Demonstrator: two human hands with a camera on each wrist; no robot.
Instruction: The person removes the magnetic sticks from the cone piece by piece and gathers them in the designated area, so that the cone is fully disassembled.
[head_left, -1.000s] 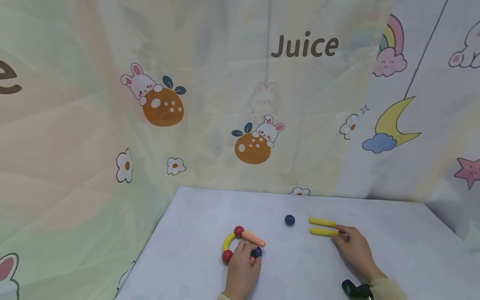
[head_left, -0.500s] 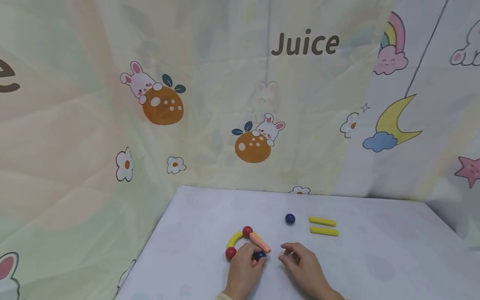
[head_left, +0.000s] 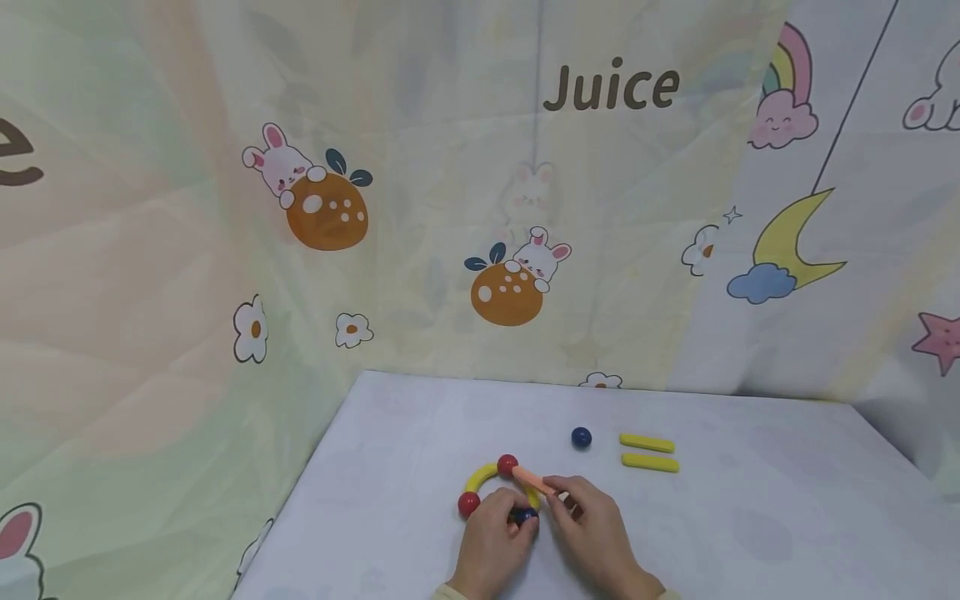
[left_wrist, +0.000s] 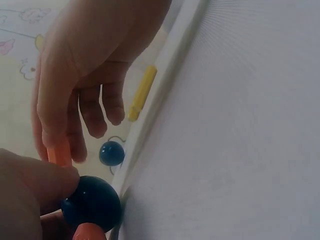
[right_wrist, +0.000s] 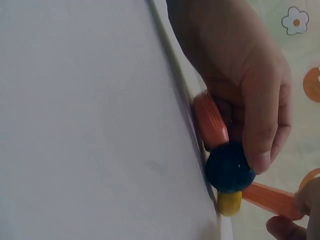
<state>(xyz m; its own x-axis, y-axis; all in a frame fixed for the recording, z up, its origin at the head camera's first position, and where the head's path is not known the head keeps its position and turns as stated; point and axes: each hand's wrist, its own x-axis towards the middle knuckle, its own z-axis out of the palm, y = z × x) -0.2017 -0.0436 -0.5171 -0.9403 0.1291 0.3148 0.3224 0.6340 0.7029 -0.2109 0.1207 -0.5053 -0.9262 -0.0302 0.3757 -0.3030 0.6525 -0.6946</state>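
A small toy build lies on the white table [head_left: 750, 517]: a yellow arc [head_left: 480, 478] with a red ball [head_left: 507, 464] at its top end and a second red ball [head_left: 468, 503] at its lower end. My left hand [head_left: 517, 510] grips a dark blue ball [head_left: 524, 517] at the build's near side; the same blue ball [left_wrist: 91, 202] shows under my thumb in the left wrist view. My right hand [head_left: 558, 492] pinches the free end of an orange stick [head_left: 534, 479] that runs from the top red ball. Another orange piece [right_wrist: 211, 120] lies under my left fingers.
A loose dark blue ball [head_left: 581, 437] sits behind the build. Two yellow sticks [head_left: 648, 452] lie side by side to its right. A printed cloth backdrop [head_left: 480, 208] rises behind the table and at the left.
My right hand left the yellow sticks, moved left across the table and took hold of the orange stick. The build shifted slightly right under my left hand.
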